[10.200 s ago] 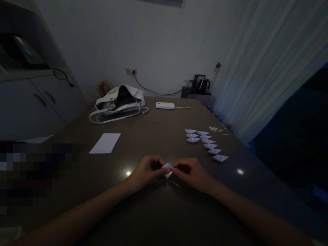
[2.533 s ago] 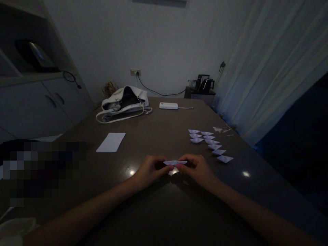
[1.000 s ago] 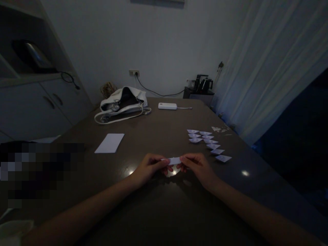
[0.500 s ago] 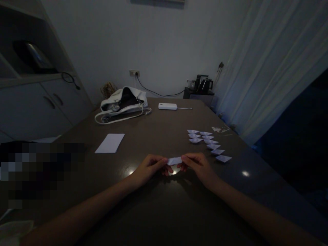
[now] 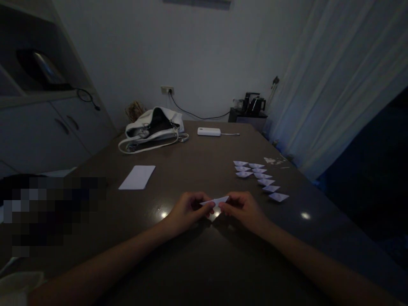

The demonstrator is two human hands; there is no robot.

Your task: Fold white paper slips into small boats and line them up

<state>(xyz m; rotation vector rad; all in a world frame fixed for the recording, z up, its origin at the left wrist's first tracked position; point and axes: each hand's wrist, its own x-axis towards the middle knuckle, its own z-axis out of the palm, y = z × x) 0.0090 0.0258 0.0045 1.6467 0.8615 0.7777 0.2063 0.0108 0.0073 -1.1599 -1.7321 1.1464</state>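
Observation:
Between my two hands is a small folded piece of white paper [image 5: 217,201], its ends pointed and its lower edge dipping in the middle. My left hand [image 5: 195,207] pinches its left part with thumb and fingers. On the other side my right hand [image 5: 239,208] grips the right part, the thumb close to the left thumb. Both hands are held just over the dark table [image 5: 191,263]. To the right, several small folded paper boats [image 5: 266,182] lie in two slanting rows. A stack of white paper sheets [image 5: 137,177] rests left of my hands.
A white handbag [image 5: 156,125] stands open at the back left. Behind my hands lies a white power bank [image 5: 208,131] with a short cable. Paper scraps [image 5: 273,161] are near the right edge. A black kettle [image 5: 255,105] stands beyond the table, beside a curtain [image 5: 312,85].
The paper has gone from a flat strip to a shape with pointed ends. Both thumbs have moved inward, closer together, along its lower edge.

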